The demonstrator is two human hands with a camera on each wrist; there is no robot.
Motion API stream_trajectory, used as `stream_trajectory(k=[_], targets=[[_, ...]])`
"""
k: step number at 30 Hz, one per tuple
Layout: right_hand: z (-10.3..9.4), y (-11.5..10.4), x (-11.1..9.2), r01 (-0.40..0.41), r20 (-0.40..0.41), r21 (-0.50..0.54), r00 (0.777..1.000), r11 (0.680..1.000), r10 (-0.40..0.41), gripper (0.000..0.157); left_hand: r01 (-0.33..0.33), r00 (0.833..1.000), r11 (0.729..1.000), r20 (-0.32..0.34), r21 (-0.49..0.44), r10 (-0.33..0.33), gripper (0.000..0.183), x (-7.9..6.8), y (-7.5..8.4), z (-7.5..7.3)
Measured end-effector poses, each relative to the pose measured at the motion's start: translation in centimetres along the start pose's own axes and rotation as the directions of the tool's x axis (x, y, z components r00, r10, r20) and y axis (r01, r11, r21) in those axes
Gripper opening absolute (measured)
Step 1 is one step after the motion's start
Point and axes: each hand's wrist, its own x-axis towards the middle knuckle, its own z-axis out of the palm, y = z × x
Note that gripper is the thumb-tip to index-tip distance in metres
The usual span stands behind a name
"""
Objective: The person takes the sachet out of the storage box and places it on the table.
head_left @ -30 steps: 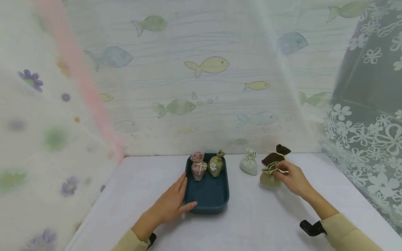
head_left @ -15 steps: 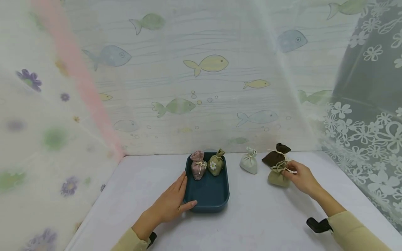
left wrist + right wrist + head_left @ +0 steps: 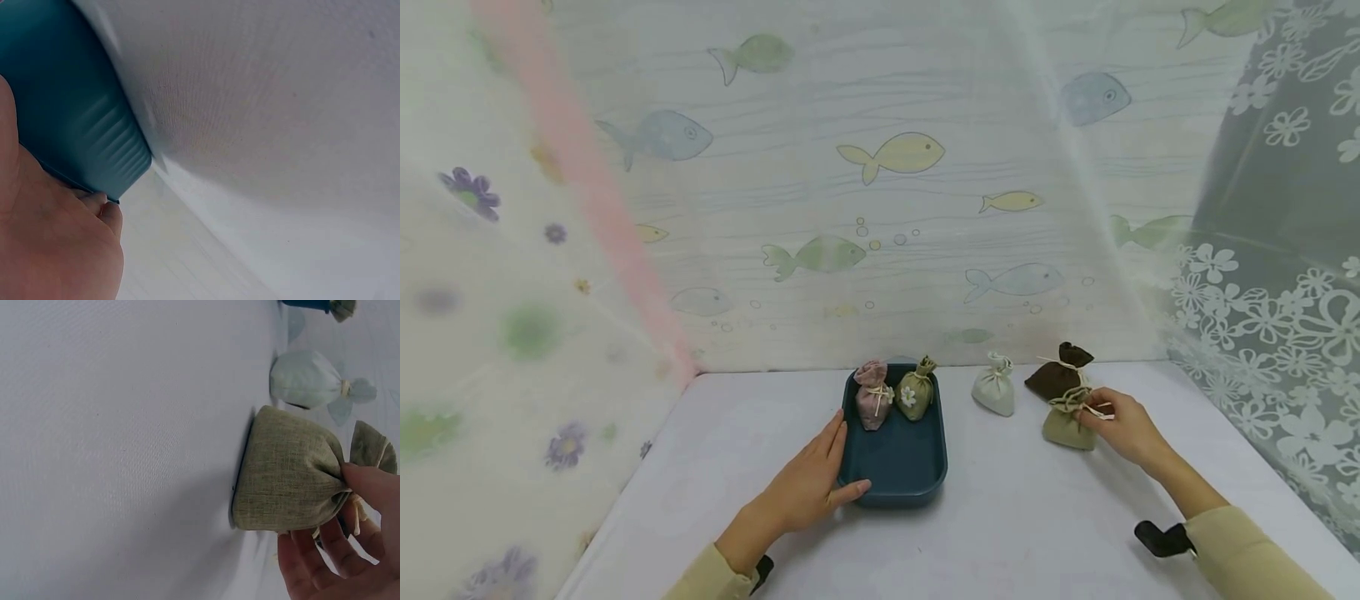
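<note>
My left hand (image 3: 808,483) rests along the left side of a dark blue tray (image 3: 898,475), fingers straight and thumb over the near rim. The tray's ribbed outer wall shows in the left wrist view. Inside the tray, at its far end, are a pink drawstring pouch (image 3: 873,404) and an olive pouch (image 3: 914,398) with a white flower. With thumb and fingers my right hand (image 3: 1123,429) pinches the tied neck of a light olive-green pouch (image 3: 287,475), whose base is at the table top.
A dark brown pouch (image 3: 1054,380) lies just behind the green one. The pale mint-white pouch (image 3: 995,390) sits between it and the tray. White cloth covers the table (image 3: 1000,533); a fish-print curtain (image 3: 887,250) hangs behind its far edge.
The right hand, with the green pouch, has shifted to the right, mostly in the first half second. The left hand and tray have stayed in place.
</note>
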Motion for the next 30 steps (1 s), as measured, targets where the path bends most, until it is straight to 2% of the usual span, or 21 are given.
stream_trajectory(k=[8,18,27,30], targets=[[-0.5,0.2,-0.8,-0.039,0.048,-0.008,0.998,0.999,0.040,0.040,0.014,1.000,1.000,0.010,-0.004,-0.014,0.095,-0.2,-0.1,0.1],[-2.1,-0.1,-2.1,0.001,0.013,-0.056,1.000,0.998,0.000,0.039,0.007,1.000,1.000,-0.001,-0.010,-0.007,0.095,-0.2,-0.3,0.5],[-2.9,-1.6,-2.8,0.038,-0.025,-0.057,0.999,0.998,-0.040,0.035,0.005,1.000,1.000,-0.004,-0.010,-0.005,0.094,-0.1,-0.3,0.5],[-2.8,-2.4,-2.9,0.073,-0.040,-0.052,0.996,0.996,-0.075,0.032,0.009,1.000,1.000,0.002,-0.015,-0.009,0.094,0.0,-0.2,0.4]])
